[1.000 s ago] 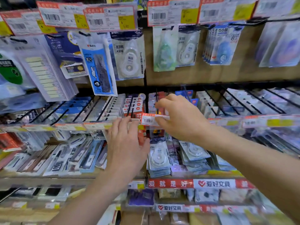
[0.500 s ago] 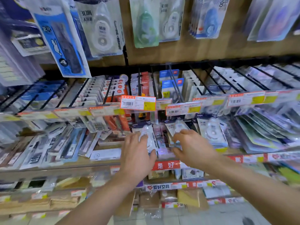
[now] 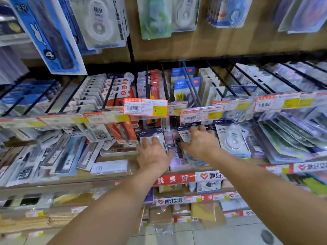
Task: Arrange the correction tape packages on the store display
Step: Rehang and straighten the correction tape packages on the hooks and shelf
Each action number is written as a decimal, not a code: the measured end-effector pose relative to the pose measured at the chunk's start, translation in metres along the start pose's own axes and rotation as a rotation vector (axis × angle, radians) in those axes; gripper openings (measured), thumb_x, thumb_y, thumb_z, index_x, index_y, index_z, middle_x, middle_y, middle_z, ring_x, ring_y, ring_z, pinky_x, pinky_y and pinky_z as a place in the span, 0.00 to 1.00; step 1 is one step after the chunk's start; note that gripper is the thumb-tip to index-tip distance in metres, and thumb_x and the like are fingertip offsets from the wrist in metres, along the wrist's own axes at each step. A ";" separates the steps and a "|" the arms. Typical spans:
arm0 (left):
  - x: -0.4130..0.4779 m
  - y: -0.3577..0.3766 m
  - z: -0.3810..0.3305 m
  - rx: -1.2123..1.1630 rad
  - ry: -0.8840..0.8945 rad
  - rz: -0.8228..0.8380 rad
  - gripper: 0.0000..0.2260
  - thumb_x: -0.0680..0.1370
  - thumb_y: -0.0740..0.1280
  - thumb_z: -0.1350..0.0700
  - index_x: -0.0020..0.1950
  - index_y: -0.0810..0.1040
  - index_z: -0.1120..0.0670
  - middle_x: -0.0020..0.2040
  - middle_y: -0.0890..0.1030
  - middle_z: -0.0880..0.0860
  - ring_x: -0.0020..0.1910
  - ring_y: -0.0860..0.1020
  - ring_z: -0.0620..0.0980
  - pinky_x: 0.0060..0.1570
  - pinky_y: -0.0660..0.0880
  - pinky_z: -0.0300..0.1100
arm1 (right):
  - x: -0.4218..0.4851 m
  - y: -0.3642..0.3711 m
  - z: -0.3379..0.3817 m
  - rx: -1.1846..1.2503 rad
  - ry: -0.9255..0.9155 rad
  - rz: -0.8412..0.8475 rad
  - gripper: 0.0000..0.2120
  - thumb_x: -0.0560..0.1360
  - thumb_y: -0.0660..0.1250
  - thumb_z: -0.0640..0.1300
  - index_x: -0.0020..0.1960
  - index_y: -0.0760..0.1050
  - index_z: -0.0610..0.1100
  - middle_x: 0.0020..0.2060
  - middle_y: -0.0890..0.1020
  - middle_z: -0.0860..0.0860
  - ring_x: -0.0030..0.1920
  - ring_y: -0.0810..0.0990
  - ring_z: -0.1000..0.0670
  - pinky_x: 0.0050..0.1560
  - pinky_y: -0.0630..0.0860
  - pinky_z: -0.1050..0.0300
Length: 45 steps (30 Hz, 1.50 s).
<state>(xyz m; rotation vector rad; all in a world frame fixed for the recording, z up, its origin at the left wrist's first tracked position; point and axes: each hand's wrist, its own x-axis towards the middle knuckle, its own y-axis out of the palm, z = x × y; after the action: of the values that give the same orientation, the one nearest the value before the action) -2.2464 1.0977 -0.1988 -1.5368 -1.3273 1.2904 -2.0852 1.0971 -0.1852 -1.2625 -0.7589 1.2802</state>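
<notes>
Reaching into the middle tier of the display, the person works with two bare hands over a sloping wooden shelf whose front edge carries a glossy red and white printed strip. Three packs of correction tape can be counted here, each a flat card with a dark blue header and a clear, shiny plastic blister moulded over a rounded white dispenser. The left package lies tilted back on the shelf, and the left hand rests on it with fingers spread wide and nearly straight, fingertips on the blister. The middle package sits just beside it, separated by a few narrow pinkish packs. The right hand grips this one, fingers curled over its top edge and thumb pressing at its lower left. The right package leans just beside that hand, untouched, its round reel showing through the film. Above them, thin black wire pegs run forward in a row; their number cannot be told. One orange-bordered price tag with a yellow field stands higher than its neighbours. One flat white rectangular box with rounded corners lies left of the left hand, among long slim packs marked INK.
</notes>
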 end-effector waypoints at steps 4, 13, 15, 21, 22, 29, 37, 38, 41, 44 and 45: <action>0.002 0.006 0.001 -0.059 -0.027 -0.023 0.37 0.73 0.68 0.35 0.74 0.60 0.52 0.73 0.61 0.58 0.70 0.64 0.63 0.56 0.74 0.53 | 0.008 0.006 0.001 0.016 0.056 -0.006 0.32 0.77 0.68 0.63 0.71 0.64 0.46 0.72 0.65 0.42 0.66 0.75 0.35 0.63 0.74 0.44; 0.003 0.007 0.003 -0.083 -0.031 -0.060 0.37 0.73 0.72 0.41 0.74 0.57 0.52 0.72 0.62 0.58 0.67 0.67 0.62 0.53 0.74 0.52 | 0.011 0.012 -0.005 0.090 0.092 -0.088 0.30 0.76 0.69 0.59 0.68 0.63 0.44 0.72 0.63 0.38 0.62 0.77 0.34 0.59 0.75 0.43; 0.002 0.007 0.004 -0.086 -0.018 -0.086 0.39 0.73 0.73 0.41 0.76 0.56 0.52 0.73 0.61 0.58 0.68 0.66 0.62 0.54 0.75 0.53 | 0.010 0.013 -0.004 0.103 0.084 -0.095 0.30 0.75 0.70 0.57 0.68 0.63 0.44 0.71 0.64 0.38 0.61 0.78 0.34 0.57 0.75 0.44; -0.005 0.005 0.004 -0.093 0.038 -0.148 0.45 0.71 0.74 0.40 0.78 0.53 0.52 0.76 0.59 0.59 0.70 0.64 0.62 0.57 0.74 0.55 | 0.000 0.011 -0.004 0.123 0.101 -0.145 0.38 0.72 0.71 0.61 0.72 0.63 0.42 0.70 0.70 0.36 0.68 0.72 0.35 0.65 0.72 0.44; -0.007 0.004 0.004 -0.097 0.050 -0.154 0.45 0.71 0.74 0.40 0.78 0.52 0.52 0.75 0.59 0.59 0.70 0.64 0.62 0.58 0.74 0.55 | -0.004 0.011 -0.005 0.118 0.092 -0.169 0.40 0.71 0.71 0.63 0.72 0.63 0.41 0.68 0.72 0.36 0.67 0.72 0.35 0.65 0.71 0.44; -0.034 0.000 0.018 -0.151 0.116 -0.157 0.47 0.72 0.73 0.41 0.80 0.47 0.52 0.77 0.56 0.61 0.75 0.57 0.61 0.69 0.67 0.53 | -0.053 0.017 -0.009 0.214 0.084 -0.163 0.55 0.68 0.73 0.65 0.81 0.50 0.41 0.68 0.68 0.38 0.70 0.67 0.36 0.70 0.68 0.44; -0.084 0.002 0.037 -0.201 0.172 -0.203 0.47 0.72 0.73 0.42 0.80 0.47 0.54 0.79 0.51 0.60 0.77 0.53 0.61 0.74 0.61 0.54 | -0.111 0.013 -0.004 0.370 0.172 -0.085 0.63 0.63 0.76 0.69 0.83 0.42 0.50 0.67 0.64 0.44 0.67 0.74 0.38 0.59 0.78 0.43; -0.091 0.000 0.039 -0.205 0.179 -0.213 0.47 0.73 0.72 0.41 0.80 0.46 0.53 0.79 0.50 0.59 0.78 0.52 0.60 0.75 0.61 0.54 | -0.118 0.011 -0.001 0.379 0.181 -0.090 0.62 0.64 0.75 0.70 0.83 0.42 0.50 0.68 0.64 0.44 0.68 0.74 0.38 0.58 0.77 0.43; -0.115 -0.007 0.049 -0.249 0.203 -0.245 0.46 0.73 0.71 0.41 0.79 0.43 0.49 0.78 0.50 0.53 0.77 0.51 0.55 0.72 0.62 0.50 | -0.137 0.004 0.007 0.405 0.197 -0.157 0.56 0.68 0.68 0.74 0.83 0.46 0.49 0.73 0.65 0.46 0.71 0.73 0.40 0.60 0.76 0.43; -0.133 -0.017 0.061 -0.306 0.178 -0.256 0.47 0.73 0.71 0.40 0.77 0.38 0.44 0.78 0.46 0.49 0.77 0.48 0.51 0.73 0.60 0.47 | -0.154 -0.007 0.015 0.491 0.169 -0.243 0.45 0.72 0.60 0.75 0.80 0.56 0.50 0.74 0.70 0.49 0.71 0.74 0.42 0.61 0.74 0.44; -0.138 -0.022 0.065 -0.310 0.162 -0.266 0.48 0.73 0.71 0.39 0.77 0.37 0.44 0.78 0.45 0.48 0.77 0.48 0.50 0.73 0.60 0.47 | -0.158 -0.010 0.017 0.513 0.155 -0.273 0.41 0.73 0.59 0.75 0.77 0.61 0.51 0.72 0.73 0.50 0.68 0.76 0.43 0.60 0.75 0.45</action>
<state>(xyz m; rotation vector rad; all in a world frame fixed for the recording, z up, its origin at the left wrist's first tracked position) -2.3103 0.9627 -0.1626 -1.5650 -1.6168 0.8071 -2.1303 0.9521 -0.1370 -0.7988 -0.4335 1.0502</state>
